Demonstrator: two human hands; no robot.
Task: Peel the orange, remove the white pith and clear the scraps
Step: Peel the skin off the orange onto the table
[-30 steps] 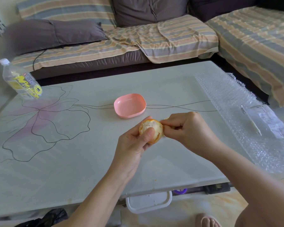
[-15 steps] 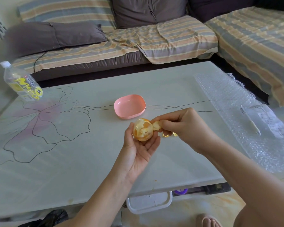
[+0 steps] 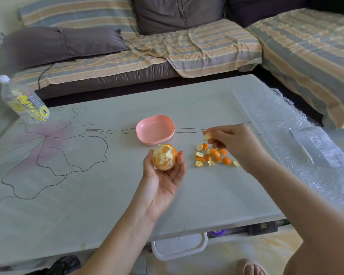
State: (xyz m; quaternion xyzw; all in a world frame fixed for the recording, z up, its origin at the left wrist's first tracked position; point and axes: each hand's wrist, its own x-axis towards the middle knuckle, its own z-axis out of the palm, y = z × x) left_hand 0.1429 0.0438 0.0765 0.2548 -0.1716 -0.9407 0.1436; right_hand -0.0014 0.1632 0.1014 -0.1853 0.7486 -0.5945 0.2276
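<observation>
Cradled the part-peeled orange (image 3: 164, 156) between thumb and lightly curled fingers (image 3: 180, 158) of the left hand (image 3: 163, 183), above the counter (image 3: 87, 195) just before the pink dish (image 3: 155, 129). Pinched a peel piece (image 3: 207, 136) in the fingers of the right hand (image 3: 234, 143) over the scattered scraps (image 3: 213, 155). Had wide bare counter leftward, bubble wrap (image 3: 286, 126) along the right edge.
</observation>
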